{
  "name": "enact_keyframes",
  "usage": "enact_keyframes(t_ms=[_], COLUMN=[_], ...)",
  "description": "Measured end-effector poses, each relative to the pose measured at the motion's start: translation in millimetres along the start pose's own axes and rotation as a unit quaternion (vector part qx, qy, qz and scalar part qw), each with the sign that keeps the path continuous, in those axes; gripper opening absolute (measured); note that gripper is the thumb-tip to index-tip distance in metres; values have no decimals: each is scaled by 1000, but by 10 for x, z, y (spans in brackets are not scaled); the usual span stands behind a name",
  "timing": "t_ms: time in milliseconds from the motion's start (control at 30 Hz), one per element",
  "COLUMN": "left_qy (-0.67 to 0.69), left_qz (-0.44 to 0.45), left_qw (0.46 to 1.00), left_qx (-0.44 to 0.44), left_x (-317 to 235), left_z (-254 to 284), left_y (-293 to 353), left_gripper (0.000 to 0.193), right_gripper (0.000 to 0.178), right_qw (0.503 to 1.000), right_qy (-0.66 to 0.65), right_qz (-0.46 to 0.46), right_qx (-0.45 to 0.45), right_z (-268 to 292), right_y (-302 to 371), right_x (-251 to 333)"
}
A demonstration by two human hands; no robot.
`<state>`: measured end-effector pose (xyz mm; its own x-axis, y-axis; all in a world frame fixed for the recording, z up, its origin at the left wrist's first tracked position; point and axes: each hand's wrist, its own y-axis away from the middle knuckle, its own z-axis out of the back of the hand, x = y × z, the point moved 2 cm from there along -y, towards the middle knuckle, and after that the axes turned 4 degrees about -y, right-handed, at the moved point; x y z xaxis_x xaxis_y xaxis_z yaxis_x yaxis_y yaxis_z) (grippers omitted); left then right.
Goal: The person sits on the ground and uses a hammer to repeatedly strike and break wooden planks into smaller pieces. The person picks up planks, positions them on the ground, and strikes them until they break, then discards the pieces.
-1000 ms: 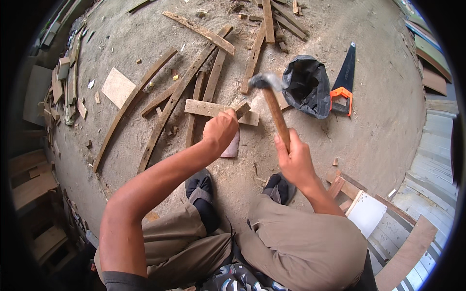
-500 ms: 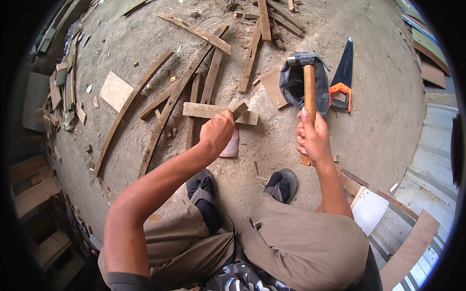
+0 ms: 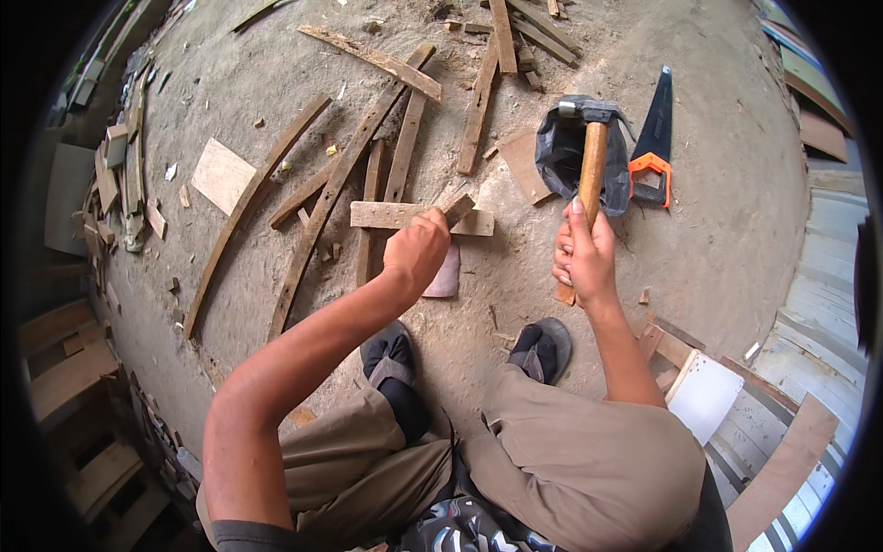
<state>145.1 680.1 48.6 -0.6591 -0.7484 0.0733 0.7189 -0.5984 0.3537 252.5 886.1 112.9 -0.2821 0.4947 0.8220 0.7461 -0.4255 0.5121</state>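
My left hand [image 3: 418, 250] is closed around a short wood block [image 3: 459, 210], whose end pokes out past the fingers. Beneath it a pale wood plank [image 3: 375, 215] lies crosswise over other strips. On the right, my right hand [image 3: 586, 259] grips a hammer [image 3: 594, 161] by the lower part of its wooden handle, head pointing away from me. Behind the hammer, a black plastic bag [image 3: 556, 164] sits open on the ground, partly hidden by the handle. A pinkish flat piece [image 3: 444, 276] lies just below the plank.
A handsaw [image 3: 656, 129] with an orange and black handle lies right of the bag. Long wood strips [image 3: 317, 216] spread over the left ground, with more wood pieces [image 3: 478, 110] at the far middle. Scrap wood [image 3: 108, 175] is piled at far left. A white board [image 3: 704, 396] lies at lower right.
The hammer leans slightly more to the right at its head, and my right hand has shifted a little left. My left hand stays on the block at the plank. The whole view has shifted slightly.
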Motion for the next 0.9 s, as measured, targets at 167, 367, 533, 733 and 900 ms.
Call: enact_keyframes(t_ms=[167, 367, 533, 733, 900], left_qy=[-71, -30, -46, 37, 280], left_qz=[-23, -17, -27, 1, -23], left_qw=[997, 999, 998, 999, 959], left_qx=[-36, -19, -16, 16, 44], left_x=[-9, -46, -84, 31, 277], left_z=[94, 34, 67, -40, 251], left_y=[0, -13, -109, -105, -159], left_gripper=[12, 8, 8, 31, 48], right_gripper=[29, 34, 33, 33, 34], right_qw=[957, 998, 963, 999, 994], right_qy=[209, 56, 233, 36, 31], right_qz=[-160, -17, -108, -5, -95], right_qx=[121, 9, 79, 23, 46], right_z=[34, -36, 82, -78, -22], right_y=[180, 90, 173, 176, 232], right_x=[-285, -102, -539, -316, -408])
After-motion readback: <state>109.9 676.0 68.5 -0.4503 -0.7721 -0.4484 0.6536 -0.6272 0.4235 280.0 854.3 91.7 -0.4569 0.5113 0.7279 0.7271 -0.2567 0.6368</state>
